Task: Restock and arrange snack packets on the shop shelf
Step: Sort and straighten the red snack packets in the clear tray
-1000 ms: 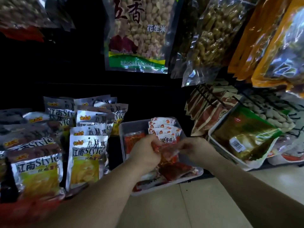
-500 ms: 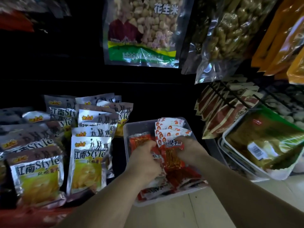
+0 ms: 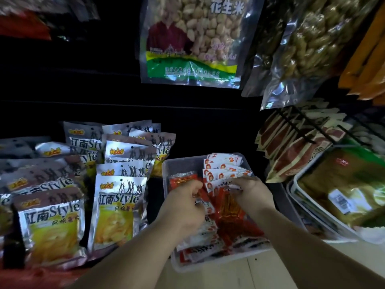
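Dim, dark upper shelves, glare, edges warped.

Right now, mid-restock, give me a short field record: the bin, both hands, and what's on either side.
container: clear plastic bin holding red snack packets, some upright in a back row, others loose in front
left hand: in the bin, fingers curled on a packet
right hand: pinching a packet top at the row's front
left of bin: silver Style pouches standing in rows
right of bin: white tray with a green-yellow pack
above: hanging peanut bag
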### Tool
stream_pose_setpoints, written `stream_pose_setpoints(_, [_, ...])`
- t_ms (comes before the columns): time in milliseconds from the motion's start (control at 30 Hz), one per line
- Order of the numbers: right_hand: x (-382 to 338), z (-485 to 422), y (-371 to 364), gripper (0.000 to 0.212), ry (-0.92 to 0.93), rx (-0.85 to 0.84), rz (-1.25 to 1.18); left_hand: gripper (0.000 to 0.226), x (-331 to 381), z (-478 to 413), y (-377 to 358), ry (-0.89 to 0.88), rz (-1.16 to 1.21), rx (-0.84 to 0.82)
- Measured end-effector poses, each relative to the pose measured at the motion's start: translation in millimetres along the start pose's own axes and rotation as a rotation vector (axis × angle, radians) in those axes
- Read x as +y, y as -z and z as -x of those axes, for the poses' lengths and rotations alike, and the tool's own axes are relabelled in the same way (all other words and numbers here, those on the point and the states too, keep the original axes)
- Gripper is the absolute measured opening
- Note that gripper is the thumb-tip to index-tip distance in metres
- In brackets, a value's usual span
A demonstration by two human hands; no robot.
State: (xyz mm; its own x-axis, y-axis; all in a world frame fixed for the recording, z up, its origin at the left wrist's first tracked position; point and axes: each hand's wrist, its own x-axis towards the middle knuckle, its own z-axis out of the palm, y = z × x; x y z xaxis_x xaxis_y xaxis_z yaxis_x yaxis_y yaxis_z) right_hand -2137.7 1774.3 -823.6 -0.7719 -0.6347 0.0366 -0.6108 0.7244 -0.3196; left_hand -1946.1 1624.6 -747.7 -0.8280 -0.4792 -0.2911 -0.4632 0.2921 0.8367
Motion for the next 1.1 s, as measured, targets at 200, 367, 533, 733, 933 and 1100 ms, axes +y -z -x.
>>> stream_pose_setpoints(200, [-36.7,11.8,87.9,0.015,0.075,-0.224,-0.207,0.028,23.7,12.3,9.1,-0.138,0.159,-0.054])
stream_pose_setpoints(367, [-98.9,63.5,173.9,0.052,0.007,-0.156,-0.357,0.038,50.4,35.6,18.7,-0.264,0.211,-0.136])
stream_pose_setpoints(533, [-127.8,134.3,229.2,0.035,-0.312,0.174,-0.894,0.042,82.7,67.5,41.9,-0.299,0.412,-0.168])
stream_pose_setpoints(733, [-126.9,185.5,226.8,0.030,-0.385,0.104,-1.235,0.068,104.3,97.4,41.3,-0.363,0.454,-0.330])
stream_pose_setpoints(933, [-96.4,183.8,218.3,0.054,-0.036,0.157,-0.557,0.048,108.7,97.7,39.4,-0.374,0.274,-0.318])
stream_pose_setpoints(1100, [-89.0,176.8,209.4,0.046,-0.069,0.228,-0.528,0.070,102.2,90.1,29.0,-0.325,0.152,-0.395])
